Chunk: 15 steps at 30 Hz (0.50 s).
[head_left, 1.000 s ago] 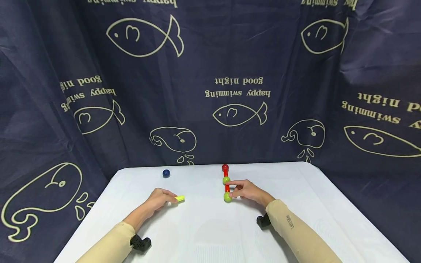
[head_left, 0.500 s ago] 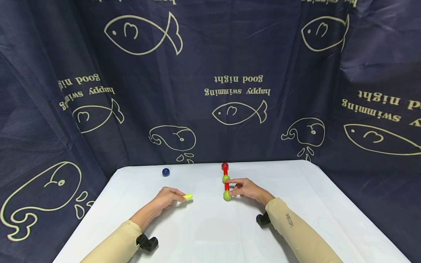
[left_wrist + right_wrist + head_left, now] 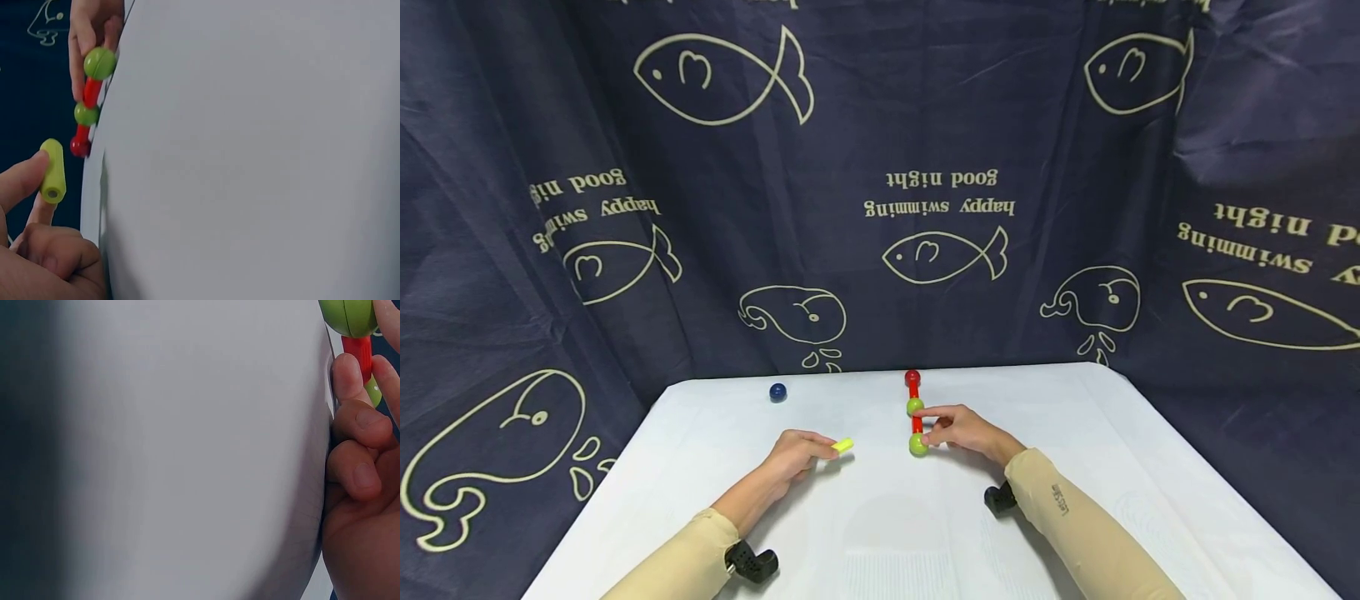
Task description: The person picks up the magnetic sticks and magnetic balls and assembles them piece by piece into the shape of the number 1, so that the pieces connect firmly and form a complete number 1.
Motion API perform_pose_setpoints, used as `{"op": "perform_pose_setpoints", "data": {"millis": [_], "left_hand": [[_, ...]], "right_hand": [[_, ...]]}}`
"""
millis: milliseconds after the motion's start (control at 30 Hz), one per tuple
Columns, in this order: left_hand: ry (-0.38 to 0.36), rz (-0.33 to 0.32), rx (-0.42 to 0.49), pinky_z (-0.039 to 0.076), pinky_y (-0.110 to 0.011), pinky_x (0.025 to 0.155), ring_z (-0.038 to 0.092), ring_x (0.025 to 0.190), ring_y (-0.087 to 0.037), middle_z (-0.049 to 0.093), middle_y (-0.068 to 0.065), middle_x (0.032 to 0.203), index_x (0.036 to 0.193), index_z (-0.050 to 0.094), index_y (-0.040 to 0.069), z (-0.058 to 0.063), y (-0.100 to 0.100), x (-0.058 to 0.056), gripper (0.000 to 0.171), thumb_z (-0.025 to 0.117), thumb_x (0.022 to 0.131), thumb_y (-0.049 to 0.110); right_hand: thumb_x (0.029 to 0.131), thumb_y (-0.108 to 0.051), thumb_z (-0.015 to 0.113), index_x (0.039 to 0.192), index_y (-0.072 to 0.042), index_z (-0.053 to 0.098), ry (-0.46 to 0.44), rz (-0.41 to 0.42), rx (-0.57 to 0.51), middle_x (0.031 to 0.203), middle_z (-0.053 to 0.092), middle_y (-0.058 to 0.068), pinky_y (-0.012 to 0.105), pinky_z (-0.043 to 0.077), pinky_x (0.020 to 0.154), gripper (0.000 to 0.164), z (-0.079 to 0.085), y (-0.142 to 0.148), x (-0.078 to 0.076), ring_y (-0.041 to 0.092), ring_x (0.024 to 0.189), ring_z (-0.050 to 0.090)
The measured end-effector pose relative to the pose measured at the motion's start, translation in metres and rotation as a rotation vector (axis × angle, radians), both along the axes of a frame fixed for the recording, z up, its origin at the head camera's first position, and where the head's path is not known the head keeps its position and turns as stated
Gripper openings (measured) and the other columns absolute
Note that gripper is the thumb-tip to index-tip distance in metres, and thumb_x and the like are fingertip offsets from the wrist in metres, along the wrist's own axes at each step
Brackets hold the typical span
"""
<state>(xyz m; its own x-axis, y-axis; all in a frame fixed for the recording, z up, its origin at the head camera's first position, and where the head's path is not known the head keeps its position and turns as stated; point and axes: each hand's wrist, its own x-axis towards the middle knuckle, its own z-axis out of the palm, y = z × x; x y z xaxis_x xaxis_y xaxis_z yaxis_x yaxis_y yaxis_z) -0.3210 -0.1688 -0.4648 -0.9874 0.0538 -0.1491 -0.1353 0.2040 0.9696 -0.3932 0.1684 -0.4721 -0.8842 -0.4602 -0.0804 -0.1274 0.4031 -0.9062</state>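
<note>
My left hand (image 3: 799, 457) pinches a short yellow toy rod (image 3: 843, 446) between thumb and fingers. In the left wrist view a round grey spot shows in the end of this rod (image 3: 54, 172). My right hand (image 3: 964, 432) grips a straight ball-and-rod chain on the white table. Its thumb is at the near green ball (image 3: 917, 446), and its index finger reaches to the middle green ball (image 3: 914, 407). A red rod (image 3: 917, 426) joins these two. Beyond them, a second red rod (image 3: 913, 390) leads to a red ball (image 3: 912, 377) at the far end.
A dark blue ball (image 3: 778, 392) lies by itself near the back left of the white table (image 3: 887, 517). Behind the table's back edge hangs a navy curtain (image 3: 850, 183) with fish and whale prints. Each wrist wears a black camera.
My left hand has moved right with the yellow rod, closer to the chain, and the rod's outer end has tipped away from me. The right hand and the chain stay in place.
</note>
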Motion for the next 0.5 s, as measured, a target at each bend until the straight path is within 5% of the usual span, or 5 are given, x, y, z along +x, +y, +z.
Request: {"op": "perform_pose_setpoints", "data": {"millis": [500], "left_hand": [[-0.008, 0.022, 0.067, 0.020, -0.020, 0.040, 0.022, 0.042, -0.003, 0.036, 0.012, 0.046, 0.103, 0.075, -0.003, -0.004, 0.028, 0.007, 0.033, 0.080, 0.071, 0.006]], "right_hand": [[0.082, -0.024, 0.084, 0.140, -0.015, 0.062, -0.001, -0.021, 0.017, 0.075, 0.057, -0.002, 0.024, 0.037, 0.055, 0.062, -0.001, -0.001, -0.001, 0.011, 0.055, 0.040]]}}
